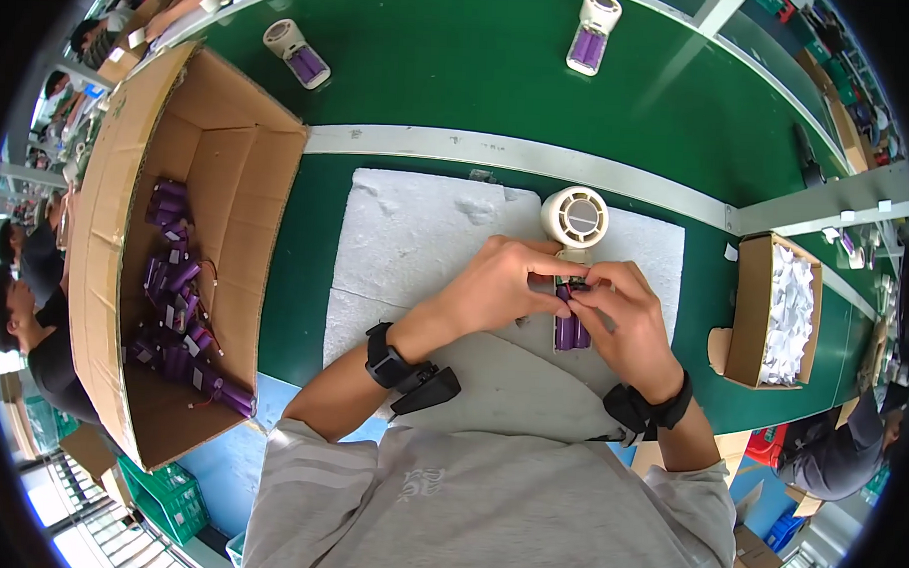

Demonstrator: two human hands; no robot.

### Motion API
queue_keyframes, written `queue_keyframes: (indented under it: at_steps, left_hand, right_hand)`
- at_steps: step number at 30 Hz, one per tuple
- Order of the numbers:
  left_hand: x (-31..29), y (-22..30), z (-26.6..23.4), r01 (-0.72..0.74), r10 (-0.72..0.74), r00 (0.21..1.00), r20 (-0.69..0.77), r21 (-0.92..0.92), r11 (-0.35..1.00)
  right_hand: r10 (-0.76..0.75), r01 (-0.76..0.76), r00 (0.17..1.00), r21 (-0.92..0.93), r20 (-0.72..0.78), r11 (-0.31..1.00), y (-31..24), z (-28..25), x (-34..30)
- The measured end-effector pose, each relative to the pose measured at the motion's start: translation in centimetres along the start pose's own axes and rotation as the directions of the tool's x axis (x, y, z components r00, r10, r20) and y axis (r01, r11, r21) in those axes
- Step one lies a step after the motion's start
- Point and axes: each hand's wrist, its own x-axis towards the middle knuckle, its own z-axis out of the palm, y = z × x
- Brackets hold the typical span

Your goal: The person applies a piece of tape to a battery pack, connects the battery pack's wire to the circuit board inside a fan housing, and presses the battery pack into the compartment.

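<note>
A cream handheld fan point(582, 216) with a round slotted head lies on a white foam sheet point(397, 222) before me. Its handle is uncovered, and purple battery cells point(572, 334) show in the lower end. My left hand point(495, 283) closes on the handle from the left, thumb and forefinger at the small circuit board area above the cells. From the right, my right hand point(626, 315) pinches at the same spot, its fingertips close against the left ones. Something small and dark, perhaps wires, shows between the fingertips; the fingers hide most of it.
At left stands a tall open cardboard box point(248, 177) with several purple battery packs point(179, 274). Two more opened fans point(295, 53) point(591, 33) lie beyond a pale metal rail point(519, 151). A small carton point(748, 324) of white pieces sits right. People work nearby.
</note>
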Motion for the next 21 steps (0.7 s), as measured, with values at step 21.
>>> queue_keyframes:
  at_steps: [21]
  left_hand:
    - [-13.7, 3.4, -12.4, 0.656, 0.085, 0.525, -0.847, 0.467, 0.593]
  right_hand:
    - [0.359, -0.359, 0.933, 0.014, -0.010, 0.933, 1.9, -4.9, 1.7]
